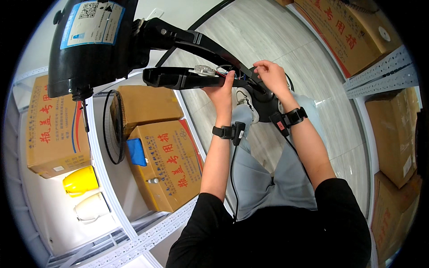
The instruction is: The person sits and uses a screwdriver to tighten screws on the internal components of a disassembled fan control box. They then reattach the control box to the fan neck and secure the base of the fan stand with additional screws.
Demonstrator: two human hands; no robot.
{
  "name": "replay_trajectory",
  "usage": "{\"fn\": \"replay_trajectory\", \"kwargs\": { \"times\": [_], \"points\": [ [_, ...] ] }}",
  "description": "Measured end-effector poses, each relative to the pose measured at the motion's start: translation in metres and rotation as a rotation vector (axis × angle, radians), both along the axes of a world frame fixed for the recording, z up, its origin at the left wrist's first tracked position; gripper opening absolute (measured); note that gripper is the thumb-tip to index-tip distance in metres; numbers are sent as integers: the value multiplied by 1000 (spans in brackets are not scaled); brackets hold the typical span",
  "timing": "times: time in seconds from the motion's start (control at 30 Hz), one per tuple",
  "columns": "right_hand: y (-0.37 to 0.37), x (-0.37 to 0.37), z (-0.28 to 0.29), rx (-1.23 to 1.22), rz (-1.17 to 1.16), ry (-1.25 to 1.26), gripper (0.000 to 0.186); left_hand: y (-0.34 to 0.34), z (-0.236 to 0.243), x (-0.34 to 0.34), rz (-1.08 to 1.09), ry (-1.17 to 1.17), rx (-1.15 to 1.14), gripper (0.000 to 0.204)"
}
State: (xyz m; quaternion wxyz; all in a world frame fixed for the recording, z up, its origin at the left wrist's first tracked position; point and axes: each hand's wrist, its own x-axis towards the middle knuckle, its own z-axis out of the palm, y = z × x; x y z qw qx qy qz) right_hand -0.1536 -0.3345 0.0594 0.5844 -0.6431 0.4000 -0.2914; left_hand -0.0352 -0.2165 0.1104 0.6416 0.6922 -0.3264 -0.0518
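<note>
The black motor head [89, 53] of a standing fan, with a label and a bare metal shaft, fills the upper left. Its arched black neck [205, 47] runs down to a pole on a round base [268, 114] by my feet. My left hand [220, 91] grips a detached long black panel [167, 78], which carries a small pale component [204, 70] and thin wires [225, 69]. My right hand [270, 76] is beside the neck's lower part, fingers curled; whether they hold a wire or another small part is hidden.
Metal shelving [111, 196] on the left holds cardboard boxes [170, 187], a round fan guard [114, 127], a blue cloth [136, 152], a yellow mug [80, 181] and a white mug [91, 207]. More boxes [389, 138] sit on shelves at the right. A black cable [196, 24] crosses the upper background.
</note>
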Motion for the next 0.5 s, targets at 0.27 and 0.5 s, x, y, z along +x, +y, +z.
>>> {"fn": "replay_trajectory", "kwargs": {
  "times": [0.27, 0.5],
  "points": [
    [-3, 6, -17, 56, 18, -43, 24, -13, 3, -6, 6, 55, -52, 92],
    [3, 15, -23, 24, 36, -26, 27, -23, 8, -5, 85, -77, -5, 105]
  ]
}}
